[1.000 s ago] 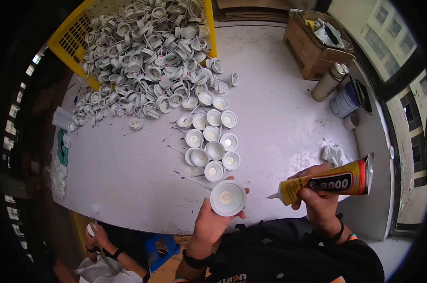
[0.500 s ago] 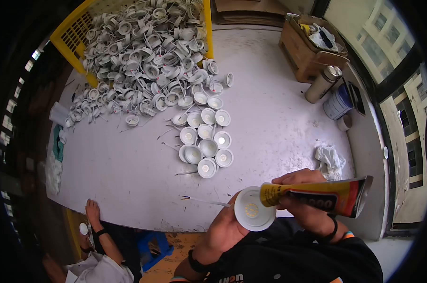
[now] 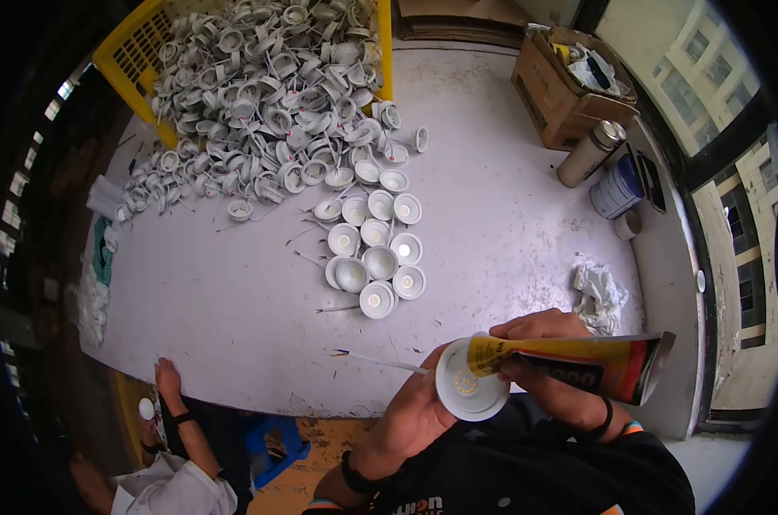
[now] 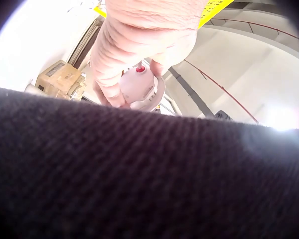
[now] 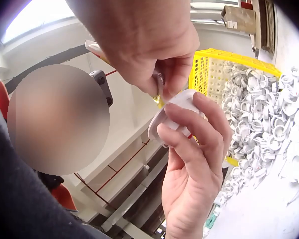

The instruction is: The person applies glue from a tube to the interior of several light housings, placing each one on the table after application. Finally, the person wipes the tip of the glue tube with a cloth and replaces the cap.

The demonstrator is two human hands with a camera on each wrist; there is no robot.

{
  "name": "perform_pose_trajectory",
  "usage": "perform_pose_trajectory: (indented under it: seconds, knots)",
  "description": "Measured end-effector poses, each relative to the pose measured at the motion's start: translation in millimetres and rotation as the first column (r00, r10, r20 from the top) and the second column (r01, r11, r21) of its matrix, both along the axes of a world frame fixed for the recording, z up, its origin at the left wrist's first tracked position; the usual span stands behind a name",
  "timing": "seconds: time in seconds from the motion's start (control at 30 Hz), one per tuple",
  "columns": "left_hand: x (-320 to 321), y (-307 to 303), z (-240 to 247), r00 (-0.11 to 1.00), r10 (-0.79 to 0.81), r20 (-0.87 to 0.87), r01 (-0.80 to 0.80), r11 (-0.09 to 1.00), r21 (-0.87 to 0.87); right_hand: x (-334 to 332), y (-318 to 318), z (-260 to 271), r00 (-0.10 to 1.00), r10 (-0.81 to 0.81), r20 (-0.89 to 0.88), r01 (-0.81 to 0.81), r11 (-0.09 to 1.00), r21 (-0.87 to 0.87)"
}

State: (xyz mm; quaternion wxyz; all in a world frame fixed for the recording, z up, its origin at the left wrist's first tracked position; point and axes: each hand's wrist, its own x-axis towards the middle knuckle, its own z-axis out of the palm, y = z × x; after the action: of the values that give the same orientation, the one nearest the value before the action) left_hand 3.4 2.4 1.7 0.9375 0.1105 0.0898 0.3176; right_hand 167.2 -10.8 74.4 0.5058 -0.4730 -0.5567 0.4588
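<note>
My left hand (image 3: 413,414) holds a round white lamp (image 3: 472,388) by its rim, its face with a ring of yellow dots turned up and a white cable trailing left. My right hand (image 3: 550,369) grips a yellow and black glue tube (image 3: 612,356), whose front end lies over the lamp's upper right edge; the nozzle tip is hidden in the head view. In the left wrist view, the left hand's fingers (image 4: 107,89) curl round the lamp's back (image 4: 138,85). In the right wrist view, the right hand (image 5: 144,55) is close above the lamp (image 5: 177,112).
Several white lamps (image 3: 379,263) stand grouped on the table (image 3: 226,318). Behind them a heap of lamps spills from a yellow crate (image 3: 385,51). At the right are a cardboard box (image 3: 550,101), a metal flask (image 3: 588,156), a tub (image 3: 614,190) and crumpled tissue (image 3: 601,296). Another person's arm (image 3: 187,429) rests at lower left.
The lamp in my left hand has moved right and a little down. My right hand has brought the tube left, onto the lamp's edge. The other person's hand has moved up to the table edge.
</note>
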Motion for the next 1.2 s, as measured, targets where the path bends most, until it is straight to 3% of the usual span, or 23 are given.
perform_pose_trajectory:
  seconds: [0.03,0.1,0.23,0.33,0.4,0.57,0.63,0.67,0.73,0.77,0.87,0.9,1.07,1.13,1.2]
  knots:
    - [-0.5,-0.1,0.0,1.0,0.0,0.0,0.0,1.0,-0.001,0.6,0.8,-0.6,1.0,0.0,0.0,0.0,1.0,-0.001]
    - [-1.0,0.4,0.1,1.0,0.018,-0.021,-0.017,1.0,0.006,3.5,3.9,-2.3,0.97,0.014,0.242,-0.054,0.985,0.162]
    - [-3.9,3.4,0.7,0.999,0.029,-0.022,-0.028,0.998,0.055,3.2,6.1,-1.2,0.947,-0.071,0.312,-0.009,0.968,0.25]
    - [-6.7,4.2,0.5,0.991,0.062,-0.122,-0.058,0.998,0.031,0.2,6.1,1.6,0.906,-0.168,0.389,0.059,0.959,0.275]
    - [-8.3,3.7,1.0,0.973,0.168,-0.161,-0.16,0.985,0.061,0.0,6.1,8.5,0.848,-0.187,0.496,0.034,0.953,0.301]
    - [-11.3,3.9,-1.7,0.955,0.232,-0.186,-0.218,0.971,0.095,8.2,0.4,15.8,0.891,-0.061,0.449,-0.038,0.977,0.209]
    - [-11.3,3.3,-3.5,0.95,0.24,-0.198,-0.224,0.969,0.102,9.7,-0.7,22.6,0.885,0.07,0.461,-0.107,0.993,0.056]
    - [-10.0,3.3,-4.0,0.944,0.256,-0.206,-0.24,0.966,0.098,8.5,0.7,27.2,0.887,0.062,0.457,-0.101,0.993,0.062]
    - [-7.9,3.2,-5.1,0.939,0.268,-0.217,-0.252,0.963,0.099,4.3,3.5,34.4,0.919,0.18,0.351,-0.153,0.983,-0.104]
    - [-7.1,2.9,-5.6,0.948,0.249,-0.2,-0.236,0.968,0.09,3.4,1.0,27.9,0.967,0.165,0.196,-0.145,0.983,-0.112]
    - [-4.3,1.7,-11.7,0.964,0.213,-0.157,-0.206,0.977,0.061,-7.9,4.9,18.3,0.974,0.128,0.187,-0.12,0.992,-0.049]
    - [-3.2,0.8,-13.3,0.973,0.193,-0.126,-0.19,0.981,0.035,-11.4,4.5,16.5,0.993,0.094,-0.074,-0.108,0.974,-0.201]
    - [4.0,2.3,-6.4,0.975,0.194,-0.104,-0.186,0.979,0.087,-20.3,10.7,-1.2,0.983,-0.08,-0.165,0.028,0.954,-0.3]
    - [3.3,3.4,-6.3,0.975,0.173,-0.141,-0.165,0.984,0.067,-20.8,16.2,-10.1,0.98,-0.172,-0.097,0.153,0.971,-0.183]
    - [2.4,4.1,-9.7,0.978,0.165,-0.125,-0.159,0.986,0.06,-21.8,18.2,-15.2,0.985,-0.174,-0.016,0.17,0.978,-0.123]
